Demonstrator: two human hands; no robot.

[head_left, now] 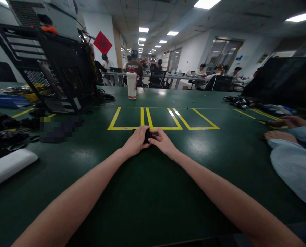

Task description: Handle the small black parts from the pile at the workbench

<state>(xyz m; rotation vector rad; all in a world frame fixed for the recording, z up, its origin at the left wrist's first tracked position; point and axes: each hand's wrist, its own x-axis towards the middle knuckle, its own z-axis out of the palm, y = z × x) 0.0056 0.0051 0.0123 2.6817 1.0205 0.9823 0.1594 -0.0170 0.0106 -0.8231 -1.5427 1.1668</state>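
A small black object (147,136) lies low over the green table (147,192), just on the near side of the yellow tape outlines (165,128). My left hand (137,141) is closed over its left and top, fingers wrapped round it. At its right side, my right hand (162,140) pinches the edge between thumb and fingers. Most of the object is hidden by my hands, so its full shape cannot be made out.
A white cup (131,85) with a red lid stands beyond the tape. An open computer case (65,75) is at the left, near cables and a white object (11,166). Another person's hands (281,136) rest at the right; black cables (241,102) lie behind them.
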